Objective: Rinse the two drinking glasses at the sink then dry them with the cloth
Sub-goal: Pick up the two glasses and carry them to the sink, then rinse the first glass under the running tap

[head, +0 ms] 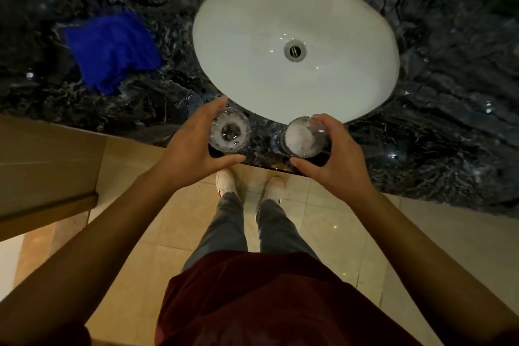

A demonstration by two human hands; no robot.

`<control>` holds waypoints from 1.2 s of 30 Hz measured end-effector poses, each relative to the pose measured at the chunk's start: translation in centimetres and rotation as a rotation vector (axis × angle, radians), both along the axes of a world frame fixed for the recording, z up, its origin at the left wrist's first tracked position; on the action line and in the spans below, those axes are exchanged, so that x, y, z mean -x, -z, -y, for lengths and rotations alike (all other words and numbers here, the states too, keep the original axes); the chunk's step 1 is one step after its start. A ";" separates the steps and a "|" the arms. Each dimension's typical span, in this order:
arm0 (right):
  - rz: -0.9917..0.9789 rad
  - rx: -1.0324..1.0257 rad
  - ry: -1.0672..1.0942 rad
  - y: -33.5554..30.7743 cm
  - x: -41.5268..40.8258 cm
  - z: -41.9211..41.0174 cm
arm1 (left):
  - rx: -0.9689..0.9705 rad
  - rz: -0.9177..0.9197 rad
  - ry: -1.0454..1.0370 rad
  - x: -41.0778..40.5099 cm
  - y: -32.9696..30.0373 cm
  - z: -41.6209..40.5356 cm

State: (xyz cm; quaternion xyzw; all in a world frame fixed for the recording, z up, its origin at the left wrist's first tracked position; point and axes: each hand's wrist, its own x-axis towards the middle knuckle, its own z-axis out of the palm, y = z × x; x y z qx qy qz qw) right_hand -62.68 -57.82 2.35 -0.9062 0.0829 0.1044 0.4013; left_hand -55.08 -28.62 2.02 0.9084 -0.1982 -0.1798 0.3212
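The left hand curled around the left glass, and the right hand gripped the right glass, both at the counter's front edge, possibly resting on it. Farther left lay the blue cloth; the white sink sat just behind the glasses.

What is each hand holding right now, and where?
Left hand grips the left glass round its side wall; right hand grips the right glass likewise.
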 end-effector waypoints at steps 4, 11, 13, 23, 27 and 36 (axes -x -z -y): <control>0.117 0.138 -0.078 -0.4 0.8 3.5 | -0.072 0.206 0.183 -0.5 -1.9 2.7; 0.035 0.636 -0.080 5.5 2.7 10.9 | -0.116 0.110 0.301 -0.1 -3.0 10.4; 0.040 0.664 -0.107 6.6 3.4 11.0 | -0.151 0.055 0.300 -0.1 -2.5 11.4; 0.073 0.704 -0.116 7.8 3.6 11.4 | -0.151 -0.105 0.130 0.9 -1.5 13.4; 0.057 0.704 -0.111 8.0 3.5 11.4 | 0.033 -0.195 0.016 1.6 -0.7 14.2; 0.093 0.679 -0.034 7.2 2.4 11.0 | 0.319 -0.274 -0.131 -4.5 -2.5 14.8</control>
